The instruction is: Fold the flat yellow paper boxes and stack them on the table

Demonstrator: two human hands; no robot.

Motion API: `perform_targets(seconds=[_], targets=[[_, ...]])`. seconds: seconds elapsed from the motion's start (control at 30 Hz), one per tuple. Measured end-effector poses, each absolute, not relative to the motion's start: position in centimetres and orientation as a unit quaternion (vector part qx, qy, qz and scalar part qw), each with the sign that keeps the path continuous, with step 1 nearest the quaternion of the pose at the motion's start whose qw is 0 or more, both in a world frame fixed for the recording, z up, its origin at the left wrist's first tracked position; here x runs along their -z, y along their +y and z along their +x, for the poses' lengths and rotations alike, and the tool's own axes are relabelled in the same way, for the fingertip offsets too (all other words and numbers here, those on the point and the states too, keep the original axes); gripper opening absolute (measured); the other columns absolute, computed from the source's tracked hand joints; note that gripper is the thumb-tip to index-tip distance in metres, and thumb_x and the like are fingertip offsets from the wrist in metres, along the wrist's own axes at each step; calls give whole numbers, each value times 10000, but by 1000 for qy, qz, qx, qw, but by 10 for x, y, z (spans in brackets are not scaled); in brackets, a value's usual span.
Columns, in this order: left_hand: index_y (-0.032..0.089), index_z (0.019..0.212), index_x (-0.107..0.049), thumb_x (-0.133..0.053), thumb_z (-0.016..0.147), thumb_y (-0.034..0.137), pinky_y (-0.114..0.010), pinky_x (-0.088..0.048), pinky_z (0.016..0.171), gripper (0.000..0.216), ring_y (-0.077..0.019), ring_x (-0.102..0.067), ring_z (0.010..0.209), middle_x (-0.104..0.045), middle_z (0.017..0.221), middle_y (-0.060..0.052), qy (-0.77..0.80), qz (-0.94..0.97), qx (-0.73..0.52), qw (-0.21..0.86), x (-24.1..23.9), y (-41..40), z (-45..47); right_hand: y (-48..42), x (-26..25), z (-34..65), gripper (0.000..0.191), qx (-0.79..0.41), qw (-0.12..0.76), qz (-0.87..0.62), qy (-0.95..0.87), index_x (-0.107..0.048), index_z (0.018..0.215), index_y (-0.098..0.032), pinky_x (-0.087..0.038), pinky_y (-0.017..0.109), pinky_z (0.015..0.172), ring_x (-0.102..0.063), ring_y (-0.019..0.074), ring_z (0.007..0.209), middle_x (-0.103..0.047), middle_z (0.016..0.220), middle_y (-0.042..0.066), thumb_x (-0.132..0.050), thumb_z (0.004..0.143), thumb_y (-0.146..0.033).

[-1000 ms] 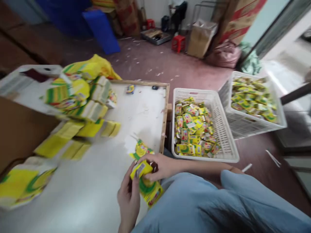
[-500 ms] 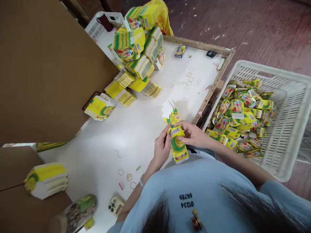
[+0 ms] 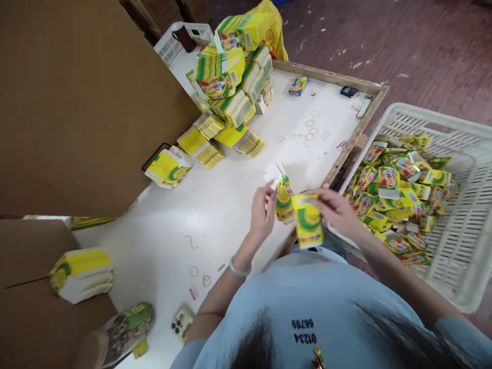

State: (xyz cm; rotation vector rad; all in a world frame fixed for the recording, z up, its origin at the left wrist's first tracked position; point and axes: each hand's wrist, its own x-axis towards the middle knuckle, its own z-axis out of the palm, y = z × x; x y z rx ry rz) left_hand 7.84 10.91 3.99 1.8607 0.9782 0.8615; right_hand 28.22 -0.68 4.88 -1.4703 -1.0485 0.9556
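My right hand (image 3: 338, 211) grips a small yellow carton (image 3: 308, 223) by its upper edge, with fingers and thumb closed on it. The carton has a green ring print and hangs above the table's front edge, slightly blurred. My left hand (image 3: 263, 212) is beside more printed yellow cartons (image 3: 284, 200) on the table, its fingers bent and thumb apart; I see nothing held in it. White flaps stick up behind these cartons, near my left fingertips. Whether that hand touches them is unclear.
A white slatted basket (image 3: 471, 215) at the right holds many small cartons (image 3: 388, 182). Bundled flat cartons (image 3: 219, 72) pile up at the back of the white table (image 3: 161, 230). Rubber bands (image 3: 310, 123), a phone (image 3: 182, 323), a jar (image 3: 128, 333) and large cardboard (image 3: 88, 113) surround the work area.
My right hand has moved right with the carton, away from my left hand. My left hand has let go of that carton. The view has shifted slightly.
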Motion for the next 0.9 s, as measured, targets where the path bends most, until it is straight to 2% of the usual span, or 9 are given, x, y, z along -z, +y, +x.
perform_targets(seconds=[0.07,0.13,0.2,0.27,0.4,0.5,0.67,0.8,0.9], targets=[[189,1355,-578,-677,925,478,-385,-504,922,527,-272,-574,1198,-622,1288,-159,431,762,-353,330,-30,151,85,-24,-56,319,394,-232,446,-732,-459,-739,1140,-208,-595,350,700,-731,232,839,-779,1045,121,-503,1012,-496],[179,1318,-564,-865,750,425,-364,-493,893,689,-275,-552,1199,-582,1306,-161,462,762,-324,318,-19,191,94,-42,-62,352,472,-77,287,-836,-461,-688,1281,-154,-587,452,793,-727,326,953,-751,1124,208,-450,1033,-478],[176,1140,-620,-922,668,347,-317,-479,816,585,-225,-585,1023,-629,1102,-91,466,766,-277,345,-11,221,106,-57,-63,369,607,33,139,-883,-446,-577,1426,-70,-542,561,910,-667,444,1139,-693,1221,309,-452,1026,-509],[176,911,-633,-881,721,309,-277,-443,722,339,-165,-561,807,-608,851,-11,450,772,-246,376,-8,238,115,-62,-58,370,688,76,83,-886,-449,-481,1497,-33,-493,614,993,-583,493,1270,-630,1320,349,-460,1018,-526],[177,729,-603,-747,859,268,-256,-387,623,214,-128,-492,637,-561,674,26,432,779,-247,382,-15,247,117,-42,-36,343,583,29,168,-835,-523,-457,1501,-114,-483,594,1051,-593,403,1265,-638,1361,259,-457,1022,-446],[176,880,-680,-705,886,204,-256,-416,663,38,-133,-519,645,-620,698,21,431,788,-256,358,-24,247,108,-12,-28,320,551,-14,236,-792,-563,-487,1469,-129,-473,591,1084,-606,378,1238,-655,1343,229,-473,1014,-439],[187,1125,-714,-624,966,276,-279,-488,793,203,-168,-657,769,-759,868,-42,382,827,-297,287,-45,238,91,45,-36,284,540,-63,369,-700,-609,-495,1459,-166,-453,554,1151,-568,343,1324,-645,1368,186,-483,1020,-481],[198,1406,-554,-615,979,497,-230,-470,616,524,-118,-597,604,-717,788,-3,375,766,-409,325,-68,212,88,77,-43,246,558,-84,460,-647,-602,-487,1449,-197,-439,561,1157,-571,340,1321,-649,1347,175,-512,1004,-532],[237,1485,-439,-624,966,558,-209,-457,561,637,-95,-550,555,-683,751,26,363,729,-464,347,-87,191,86,83,-43,223,515,-126,487,-648,-572,-550,1349,-207,-524,505,1015,-671,325,1090,-701,1181,160,-531,985,-570]])
